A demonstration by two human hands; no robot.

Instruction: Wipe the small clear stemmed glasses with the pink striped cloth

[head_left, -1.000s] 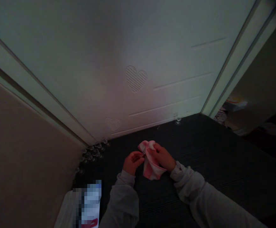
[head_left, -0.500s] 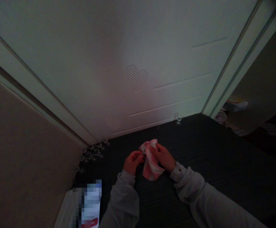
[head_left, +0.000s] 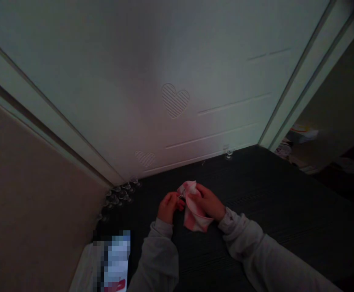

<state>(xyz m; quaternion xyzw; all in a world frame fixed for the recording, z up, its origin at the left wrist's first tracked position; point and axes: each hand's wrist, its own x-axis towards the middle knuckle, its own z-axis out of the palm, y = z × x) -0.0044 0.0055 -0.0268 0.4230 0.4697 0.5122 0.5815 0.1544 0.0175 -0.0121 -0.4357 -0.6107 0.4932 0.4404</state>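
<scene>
In the head view, a pink-and-white cloth (head_left: 193,221) is bunched above the dark tabletop. My right hand (head_left: 211,202) is closed round its upper part, thumb pressed into the folds. On the cloth's left side my left hand (head_left: 167,207) is closed, fingertips pinching a small clear glass (head_left: 180,197). Most of that glass is hidden by the fingers and the cloth.
Several small stemmed glasses (head_left: 120,194) cluster at the left rear corner of the dark table (head_left: 274,215). Another small glass (head_left: 229,154) stands by the white door (head_left: 195,61). A lit, blurred-out screen (head_left: 116,259) lies at lower left.
The cloth's top has dropped and folded over, and its lower end has shifted slightly right. My left fingers have turned a little beside it; both hands stay in nearly the same place.
</scene>
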